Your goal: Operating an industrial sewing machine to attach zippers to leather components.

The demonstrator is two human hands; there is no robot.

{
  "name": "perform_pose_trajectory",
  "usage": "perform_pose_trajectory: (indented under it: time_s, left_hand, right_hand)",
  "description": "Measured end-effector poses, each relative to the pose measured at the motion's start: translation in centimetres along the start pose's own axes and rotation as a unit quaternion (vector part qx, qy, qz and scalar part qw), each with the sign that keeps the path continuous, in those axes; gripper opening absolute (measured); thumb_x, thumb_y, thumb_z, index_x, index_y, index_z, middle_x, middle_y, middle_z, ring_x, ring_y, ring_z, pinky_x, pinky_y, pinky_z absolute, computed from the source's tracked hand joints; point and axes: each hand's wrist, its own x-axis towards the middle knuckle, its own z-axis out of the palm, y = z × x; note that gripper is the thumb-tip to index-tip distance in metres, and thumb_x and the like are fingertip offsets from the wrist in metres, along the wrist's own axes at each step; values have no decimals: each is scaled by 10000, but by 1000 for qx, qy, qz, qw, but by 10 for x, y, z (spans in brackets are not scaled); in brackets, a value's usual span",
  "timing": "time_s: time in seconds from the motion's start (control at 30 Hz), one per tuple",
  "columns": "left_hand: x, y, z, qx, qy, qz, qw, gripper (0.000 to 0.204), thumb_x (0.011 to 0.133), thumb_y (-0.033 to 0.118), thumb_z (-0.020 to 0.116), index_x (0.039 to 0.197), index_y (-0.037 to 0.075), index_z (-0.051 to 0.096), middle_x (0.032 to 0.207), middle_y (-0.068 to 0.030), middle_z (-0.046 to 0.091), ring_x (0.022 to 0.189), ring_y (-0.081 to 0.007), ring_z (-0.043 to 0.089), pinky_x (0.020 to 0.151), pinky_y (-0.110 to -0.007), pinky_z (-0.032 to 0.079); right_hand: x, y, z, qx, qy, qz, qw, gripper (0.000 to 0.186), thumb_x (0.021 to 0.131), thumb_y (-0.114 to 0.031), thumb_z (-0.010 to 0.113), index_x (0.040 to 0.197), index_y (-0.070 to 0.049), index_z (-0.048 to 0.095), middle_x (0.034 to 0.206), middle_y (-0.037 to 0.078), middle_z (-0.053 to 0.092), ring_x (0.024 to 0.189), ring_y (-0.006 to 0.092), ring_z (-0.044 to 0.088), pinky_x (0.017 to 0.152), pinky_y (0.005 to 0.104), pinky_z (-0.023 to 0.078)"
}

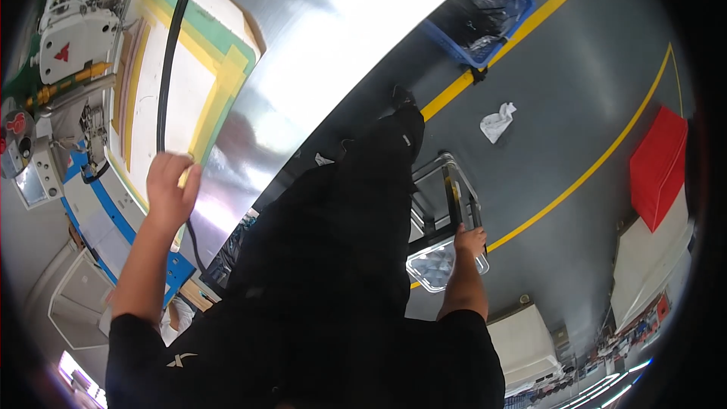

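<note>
My left hand (173, 185) is closed on a long, narrow black strip (168, 76). From the hand the strip runs away across a white work surface edged with green and yellow tape (219, 79). A small yellowish bit (184, 176) shows by the thumb; I cannot make out what it is. A thin black length (195, 246) hangs below that hand over the table edge. On my right, low beside my leg, my right hand (471, 241) is wrapped round the edge of a metal-framed stool (453, 197) with black bars. Part of the stool is hidden behind my leg.
A white sewing machine (76, 42) stands left on the shiny metal table (326, 23). A blue basket (522, 11) with dark items sits on the floor beyond it. White scrap (497, 123) lies near yellow floor lines. A red block-shaped item (659, 167) is far right.
</note>
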Motion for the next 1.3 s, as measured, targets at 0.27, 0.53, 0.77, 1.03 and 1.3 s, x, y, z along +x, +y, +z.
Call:
perform_pose_trajectory:
  time_s: [0.27,0.53,0.77,1.03,1.3]
  left_hand:
    - [20,-12,84,48,45,217,974,658,935,502,650,1372,14,589,1440,-290,524,1243,-484,526,1050,-636,397]
    - [-14,-15,94,32,48,244,968,495,846,524,681,1207,185,712,1272,-148,602,1137,-348,548,985,-587,420]
    - [-17,-17,120,-42,-7,239,970,755,578,270,684,1316,118,730,1250,-197,716,1061,-328,682,979,-594,490]
    - [-8,-1,106,-30,-90,197,976,599,984,437,575,1493,121,570,1489,-174,581,1227,-312,615,1108,-566,402]
    - [26,12,82,66,77,180,978,472,781,565,743,1132,248,740,1214,-37,687,1145,-263,623,1063,-502,417]
  right_hand:
    - [69,-35,21,13,-289,13,957,1400,675,-873,685,1629,40,220,1649,265,343,1544,371,335,1253,477,292]
    - [71,-89,58,94,-357,-99,924,697,861,-690,706,1022,-15,765,890,132,757,823,245,731,758,422,583]
    - [104,-268,-43,-1,-222,-276,935,607,864,-610,746,1032,-26,764,927,152,765,850,272,745,786,422,598]
    - [141,-371,-134,-121,-86,-426,892,577,855,-576,764,1040,-30,764,945,160,765,874,285,747,805,424,601]
    - [189,-440,-171,-218,44,-539,813,548,845,-542,781,1048,-33,764,964,167,765,897,298,750,824,425,604]
